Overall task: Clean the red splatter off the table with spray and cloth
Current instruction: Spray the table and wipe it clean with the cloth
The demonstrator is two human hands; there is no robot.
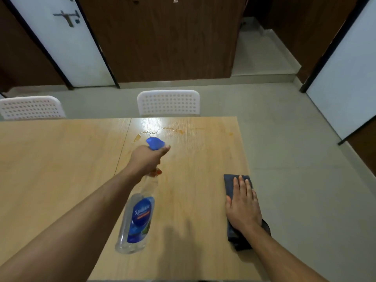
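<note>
Head view, left hand [145,159] hiding spray bottle [136,220] neck, cloth [237,237] partly covered

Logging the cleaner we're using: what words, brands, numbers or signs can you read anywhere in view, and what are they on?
"Sp...": white script on the blue label of the spray bottle gripped by the left hand; the remaining letters are blurred.
Red band below it on the same label: print too small to read.
Small pale tag on the brown wall panel: too small to read.
Cloth under the right hand: no text visible.
</note>
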